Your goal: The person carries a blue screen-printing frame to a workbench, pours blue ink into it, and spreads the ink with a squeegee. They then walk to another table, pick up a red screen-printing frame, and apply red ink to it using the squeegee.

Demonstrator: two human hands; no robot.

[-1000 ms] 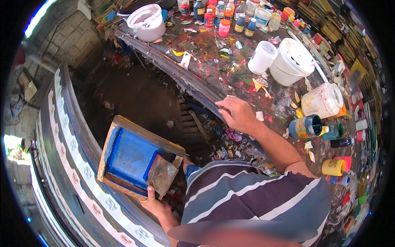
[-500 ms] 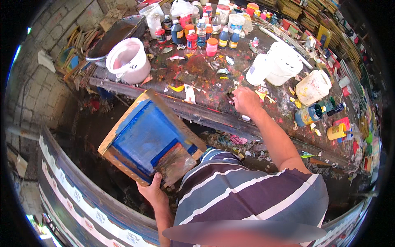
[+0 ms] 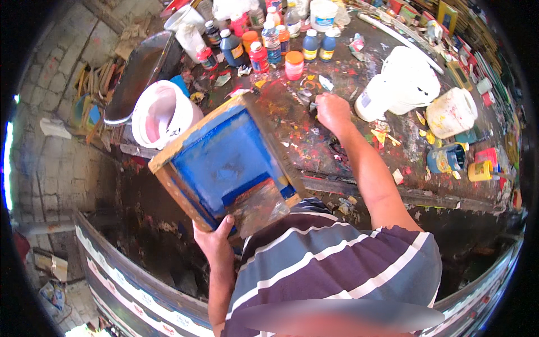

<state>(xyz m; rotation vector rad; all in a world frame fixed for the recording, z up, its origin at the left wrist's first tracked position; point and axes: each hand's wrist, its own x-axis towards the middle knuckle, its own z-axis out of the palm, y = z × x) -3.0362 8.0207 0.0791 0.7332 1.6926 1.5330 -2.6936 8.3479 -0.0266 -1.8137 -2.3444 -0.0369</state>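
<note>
My left hand grips the lower edge of a wood-edged screen-printing frame, thumb on top. Its inside is blue, with a worn brown-grey patch in the corner nearest my body. The frame is tilted between my body and the paint-stained table, its far corner over the table's front edge. Above the tabletop, my right hand is closed, fingers curled. A small dark bit shows at its fingertips, but I cannot make out what they hold. The white cylindrical container stands just right of that hand.
A white bucket sits at the table's left corner beside a dark trough. Several paint bottles crowd the back. White buckets and a stained jug stand right. Paint scraps litter the tabletop. A printed panel curves behind me.
The frame has risen slightly and shifted right in my left hand, overlapping the table more. My right hand stays closed and sits a little higher in view. The whole view has shifted.
</note>
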